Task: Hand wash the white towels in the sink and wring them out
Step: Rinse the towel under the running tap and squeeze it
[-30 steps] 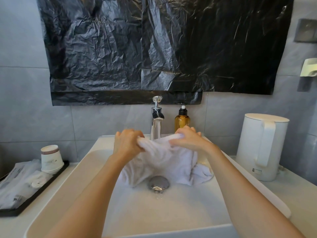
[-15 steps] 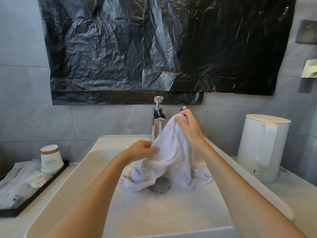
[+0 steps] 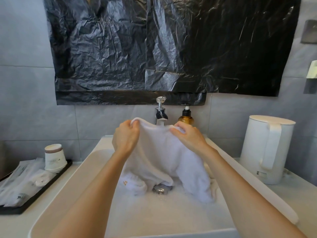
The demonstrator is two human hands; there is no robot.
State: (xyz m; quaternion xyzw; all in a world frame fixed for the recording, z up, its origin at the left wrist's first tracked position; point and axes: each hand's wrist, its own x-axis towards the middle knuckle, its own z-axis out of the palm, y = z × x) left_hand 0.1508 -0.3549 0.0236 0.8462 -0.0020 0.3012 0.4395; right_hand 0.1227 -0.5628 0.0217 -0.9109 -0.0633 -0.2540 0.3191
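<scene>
Left grip [image 3: 126,138] and right grip [image 3: 190,137] each pinch top edge of white towel [image 3: 159,157]; it hangs below them into sink [image 3: 82,182], near back edge.

Two hands [image 3: 126,139] [image 3: 191,138], one tap [image 3: 160,114], one soap bottle [image 3: 186,118], one kettle [image 3: 257,148], one tray [image 3: 56,177].

A grey tiled wall [image 3: 25,103] faces me, with crinkled black plastic sheeting [image 3: 154,48] spread over it at twelve o'clock, glinting in soft light. At three o'clock a white kettle [image 3: 267,148] stands on my pale counter [image 3: 301,196]. At nine o'clock a black tray [image 3: 48,186] holds stacked paper cups [image 3: 54,157] and wrapped packets [image 3: 18,186].
</scene>
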